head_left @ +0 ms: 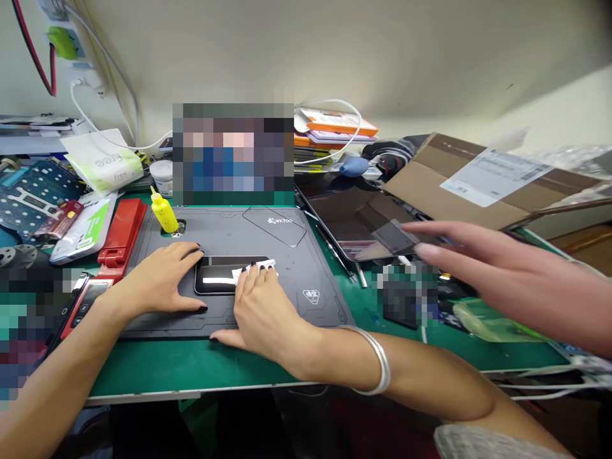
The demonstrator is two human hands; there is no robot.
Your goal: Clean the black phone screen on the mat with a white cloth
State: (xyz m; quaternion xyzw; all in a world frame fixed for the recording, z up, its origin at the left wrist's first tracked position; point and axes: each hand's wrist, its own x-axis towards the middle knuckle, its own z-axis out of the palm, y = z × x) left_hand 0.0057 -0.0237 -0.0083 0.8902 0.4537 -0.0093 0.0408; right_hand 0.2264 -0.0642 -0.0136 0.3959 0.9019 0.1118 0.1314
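Note:
A dark phone [217, 277] with a glossy screen lies flat on a grey work mat [287, 236]. My left hand [162, 280] clasps the phone's left end, fingers over the top edge and thumb below. My right hand [261, 312], with a silver bangle on the wrist, presses a small white wipe [268, 264] onto the right part of the screen with its fingertips held together.
A yellow squeeze bottle [163, 213] stands at the mat's back left. A red holder [122, 236] lies to the left. A tablet [349, 223] and a cardboard box [430, 178] sit at the right. Another person's open hand [497, 274] reaches in from the right. The green cutting mat [191, 366] covers the bench.

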